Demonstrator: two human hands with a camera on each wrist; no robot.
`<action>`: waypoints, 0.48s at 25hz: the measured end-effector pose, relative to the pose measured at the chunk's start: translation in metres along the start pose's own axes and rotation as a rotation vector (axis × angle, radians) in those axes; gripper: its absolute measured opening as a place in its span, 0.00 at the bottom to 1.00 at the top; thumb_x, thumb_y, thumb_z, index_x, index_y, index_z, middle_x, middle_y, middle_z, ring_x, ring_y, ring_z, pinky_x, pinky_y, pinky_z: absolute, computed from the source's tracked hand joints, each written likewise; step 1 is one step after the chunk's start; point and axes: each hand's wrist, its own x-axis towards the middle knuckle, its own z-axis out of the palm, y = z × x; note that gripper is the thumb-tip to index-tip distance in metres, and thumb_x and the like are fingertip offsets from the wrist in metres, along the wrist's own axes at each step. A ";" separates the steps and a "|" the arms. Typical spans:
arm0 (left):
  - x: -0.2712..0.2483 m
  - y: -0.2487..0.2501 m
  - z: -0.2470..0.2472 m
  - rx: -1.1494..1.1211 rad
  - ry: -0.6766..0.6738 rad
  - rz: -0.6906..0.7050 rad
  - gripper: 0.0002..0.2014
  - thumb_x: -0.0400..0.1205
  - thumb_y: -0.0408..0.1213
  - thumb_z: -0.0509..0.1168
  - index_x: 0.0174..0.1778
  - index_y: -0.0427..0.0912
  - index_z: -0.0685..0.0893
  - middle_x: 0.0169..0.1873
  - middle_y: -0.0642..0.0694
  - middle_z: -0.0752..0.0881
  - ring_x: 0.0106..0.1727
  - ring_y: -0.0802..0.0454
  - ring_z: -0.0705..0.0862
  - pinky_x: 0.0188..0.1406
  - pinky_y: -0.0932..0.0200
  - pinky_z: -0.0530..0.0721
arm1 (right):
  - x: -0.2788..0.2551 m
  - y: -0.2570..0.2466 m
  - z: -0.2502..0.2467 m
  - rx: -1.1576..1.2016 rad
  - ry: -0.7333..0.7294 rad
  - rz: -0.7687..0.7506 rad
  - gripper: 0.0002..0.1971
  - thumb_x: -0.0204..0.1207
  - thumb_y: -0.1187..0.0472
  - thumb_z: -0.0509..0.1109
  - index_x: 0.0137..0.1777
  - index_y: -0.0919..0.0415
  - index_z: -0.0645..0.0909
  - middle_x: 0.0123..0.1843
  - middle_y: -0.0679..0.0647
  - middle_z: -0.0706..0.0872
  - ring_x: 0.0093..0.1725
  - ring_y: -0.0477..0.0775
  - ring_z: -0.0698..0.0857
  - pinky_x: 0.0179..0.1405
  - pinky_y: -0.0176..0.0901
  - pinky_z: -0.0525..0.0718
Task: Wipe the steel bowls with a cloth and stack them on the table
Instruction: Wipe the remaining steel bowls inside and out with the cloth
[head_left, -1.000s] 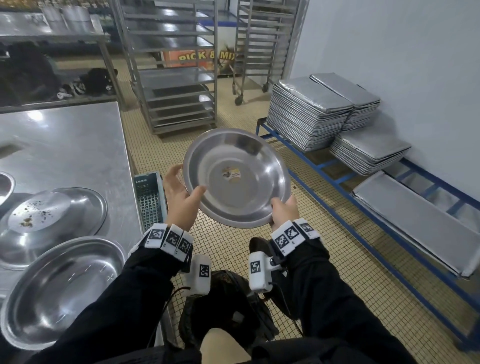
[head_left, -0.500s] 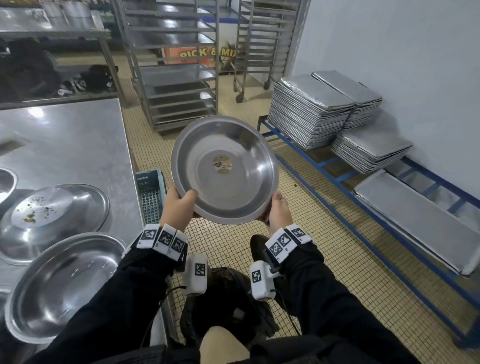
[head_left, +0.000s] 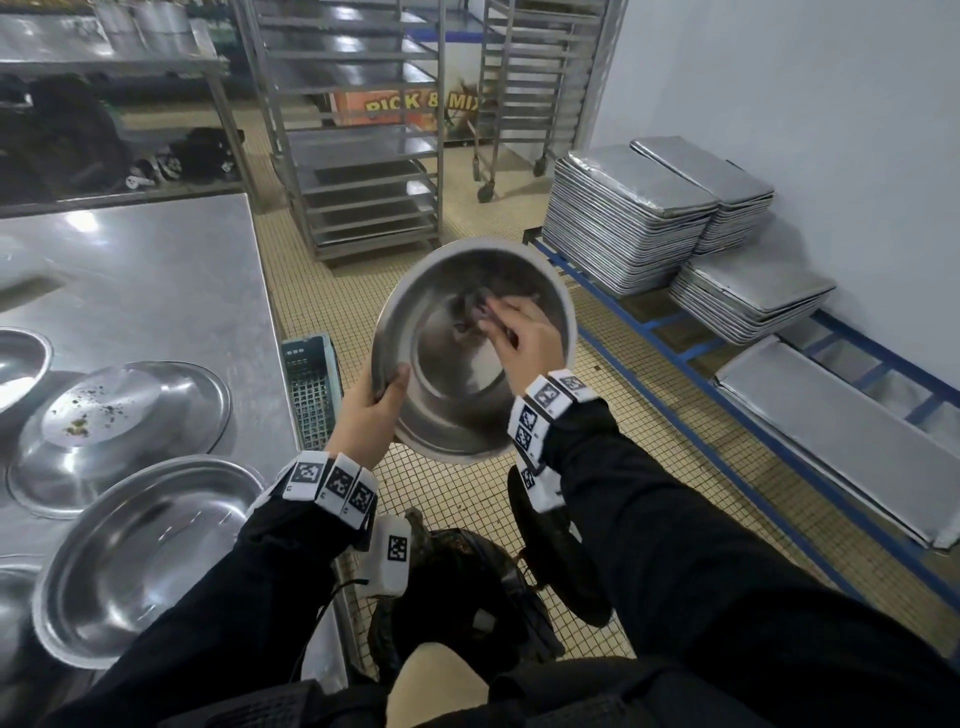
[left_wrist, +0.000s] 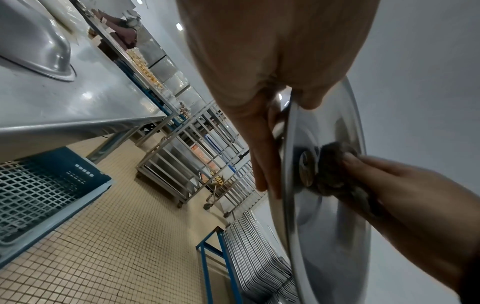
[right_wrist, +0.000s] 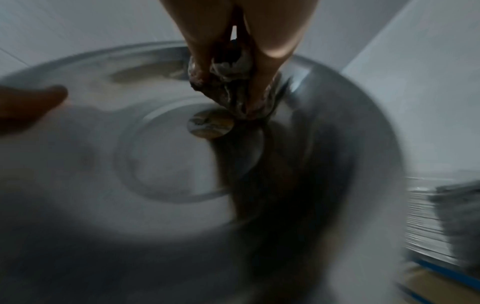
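A wide steel bowl (head_left: 447, 395) is held tilted above the tiled floor, its inside facing me. My left hand (head_left: 371, 410) grips its left rim (left_wrist: 289, 144), thumb inside and fingers behind. My right hand (head_left: 519, 343) is inside the bowl and pinches a dark crumpled cloth (head_left: 480, 306) (right_wrist: 228, 82) against the metal, just beside a round sticker (right_wrist: 210, 123) at the bowl's centre. On the steel table (head_left: 145, 270) to the left, an upright bowl (head_left: 140, 556) sits at the near edge. Behind it lies an upturned bowl (head_left: 119, 431) with crumbs on its base.
A blue plastic crate (head_left: 311, 389) stands on the floor by the table's corner. Stacks of baking trays (head_left: 628, 213) rest on a low blue rack (head_left: 685, 353) along the right wall. Wheeled tray racks (head_left: 363, 130) stand behind. A dark bag (head_left: 467, 597) lies at my feet.
My right hand left the bowl's right rim and went inside it with the cloth. The left hand alone now holds the bowl, which has shifted right and lower.
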 end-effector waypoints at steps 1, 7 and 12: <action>0.000 0.002 0.002 0.001 -0.007 0.016 0.07 0.87 0.44 0.58 0.58 0.59 0.76 0.50 0.50 0.87 0.51 0.51 0.88 0.55 0.53 0.86 | 0.005 -0.004 0.005 -0.020 -0.022 -0.027 0.15 0.76 0.65 0.69 0.62 0.66 0.83 0.61 0.60 0.82 0.59 0.59 0.81 0.63 0.47 0.79; 0.001 0.022 -0.004 -0.047 0.043 0.078 0.05 0.87 0.43 0.59 0.56 0.58 0.75 0.48 0.58 0.84 0.50 0.64 0.83 0.49 0.66 0.82 | -0.040 -0.014 0.025 -0.102 -0.399 -0.309 0.13 0.73 0.70 0.68 0.57 0.67 0.85 0.62 0.61 0.81 0.62 0.58 0.78 0.67 0.46 0.74; 0.001 0.019 -0.013 0.069 0.052 0.063 0.07 0.87 0.44 0.58 0.53 0.48 0.79 0.45 0.49 0.87 0.46 0.56 0.87 0.48 0.59 0.88 | -0.041 0.004 -0.008 -0.155 -0.514 -0.237 0.11 0.76 0.66 0.68 0.57 0.66 0.86 0.56 0.60 0.83 0.52 0.54 0.81 0.58 0.49 0.81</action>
